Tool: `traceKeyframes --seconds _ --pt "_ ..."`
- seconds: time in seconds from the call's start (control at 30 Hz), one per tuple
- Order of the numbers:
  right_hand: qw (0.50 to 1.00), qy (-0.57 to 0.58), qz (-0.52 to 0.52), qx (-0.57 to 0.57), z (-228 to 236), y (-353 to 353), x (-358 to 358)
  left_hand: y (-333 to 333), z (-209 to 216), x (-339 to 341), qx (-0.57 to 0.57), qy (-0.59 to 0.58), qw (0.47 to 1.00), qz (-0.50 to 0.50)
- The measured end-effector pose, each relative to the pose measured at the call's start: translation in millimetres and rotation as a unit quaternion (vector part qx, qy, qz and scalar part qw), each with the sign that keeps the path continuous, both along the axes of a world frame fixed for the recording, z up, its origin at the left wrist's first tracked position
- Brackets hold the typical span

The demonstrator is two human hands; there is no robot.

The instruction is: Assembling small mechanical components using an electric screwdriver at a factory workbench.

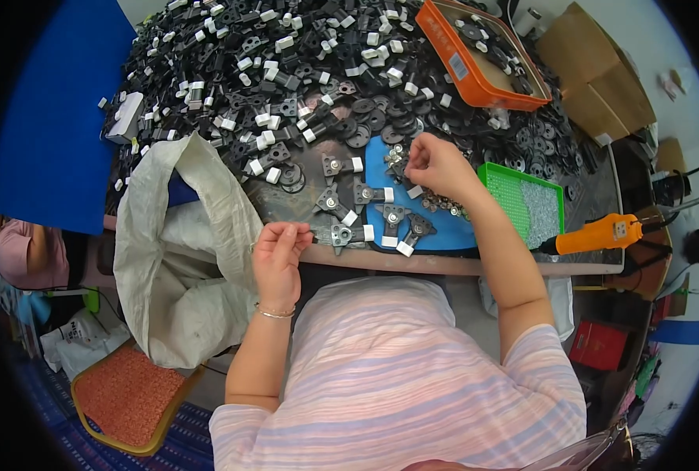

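Observation:
My left hand (280, 253) is at the table's near edge, its thumb and fingers pressed together. Beside its fingertips lies a black plastic bracket with a white tip (343, 234); whether the pinch holds anything is too small to tell. My right hand (445, 166) is pinched shut above the blue mat (458, 232), close to a pile of small shiny metal parts (396, 157); what its fingertips hold is hidden. Between my hands several similar brackets (394, 216) lie loosely grouped, some on the mat. Small brownish metal pieces (442, 206) lie under my right wrist.
A large heap of black and white parts (286, 71) covers the far table. Black discs (534, 145) lie at right. An orange bin (443, 55), a green tray (514, 177) of small pieces and an orange power screwdriver (600, 234) stand right. A whitish sack (141, 235) hangs left.

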State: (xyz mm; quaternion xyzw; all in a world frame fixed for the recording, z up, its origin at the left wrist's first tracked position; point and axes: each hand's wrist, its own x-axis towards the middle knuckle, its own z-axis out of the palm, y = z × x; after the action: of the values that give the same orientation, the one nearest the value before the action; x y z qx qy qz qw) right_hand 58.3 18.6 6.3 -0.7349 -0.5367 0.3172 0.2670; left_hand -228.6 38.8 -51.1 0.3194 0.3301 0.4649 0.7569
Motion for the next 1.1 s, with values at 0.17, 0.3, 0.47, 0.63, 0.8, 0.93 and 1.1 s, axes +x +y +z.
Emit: traceKeyframes --seconds 0.17,0.3,0.47,0.63,0.8,0.93,1.1 --pt "0.998 0.035 -0.041 0.02 -15 6 10 1 -5 -1 -0.006 -0.008 1.0 0.0" --pt "0.998 -0.023 -0.051 0.019 -6 7 6 3 -9 -3 -0.012 -0.017 1.0 -0.001" --pt "0.998 -0.009 -0.053 0.012 -10 10 6 4 -9 -3 -0.018 -0.017 1.0 -0.004" --pt "0.999 -0.018 -0.049 0.013 -11 9 6 5 -10 -2 -0.017 -0.018 1.0 -0.008" --pt "0.994 -0.093 -0.05 0.014 6 2 15 6 -9 -2 -0.015 -0.011 1.0 -0.008" --pt "0.985 -0.163 0.038 -0.051 1 -6 14 6 -8 -1 -0.014 0.011 1.0 -0.007" --pt "0.969 -0.243 0.044 -0.015 -10 -12 11 7 -7 -1 -0.011 0.008 1.0 -0.012"
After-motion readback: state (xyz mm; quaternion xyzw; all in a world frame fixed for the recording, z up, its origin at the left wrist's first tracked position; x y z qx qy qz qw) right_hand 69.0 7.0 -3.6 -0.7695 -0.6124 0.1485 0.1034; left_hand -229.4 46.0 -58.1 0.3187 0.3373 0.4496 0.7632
